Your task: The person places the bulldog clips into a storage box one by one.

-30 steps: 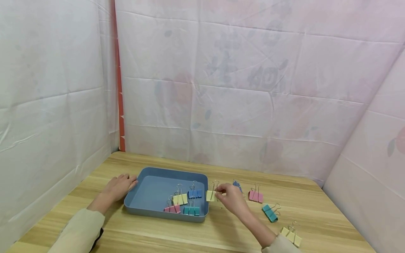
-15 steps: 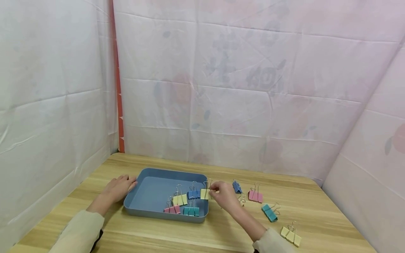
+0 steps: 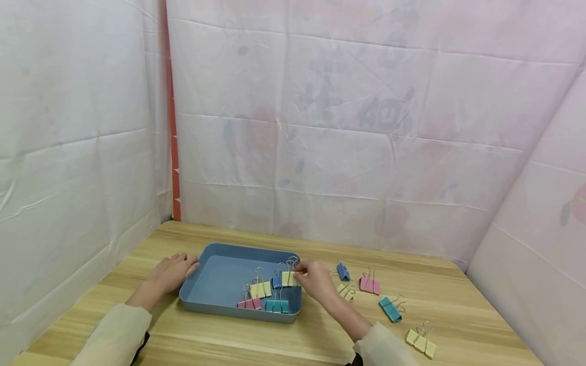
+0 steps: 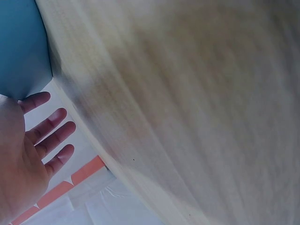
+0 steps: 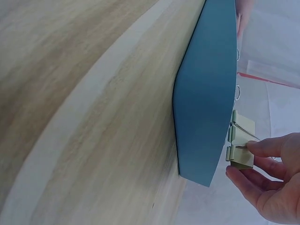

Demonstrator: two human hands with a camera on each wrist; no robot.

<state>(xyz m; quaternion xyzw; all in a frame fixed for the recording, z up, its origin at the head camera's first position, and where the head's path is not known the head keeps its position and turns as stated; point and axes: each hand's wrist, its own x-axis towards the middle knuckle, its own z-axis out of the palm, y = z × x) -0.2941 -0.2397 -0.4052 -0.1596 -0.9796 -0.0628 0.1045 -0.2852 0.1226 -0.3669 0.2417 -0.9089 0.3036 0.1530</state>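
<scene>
At one tray (image 3: 220, 277) with four clips (image 3: 260, 290), right grip (image 3: 315, 279) pinches one yellow clip (image 3: 288, 279), left grip (image 3: 171, 273) uncurled.

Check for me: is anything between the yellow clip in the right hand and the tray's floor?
Possibly the blue clip inside the tray: from the head camera, the yellow clip pinched by the right hand partly covers it. I can't tell whether it lies directly beneath. No other obstacle shows.
</scene>
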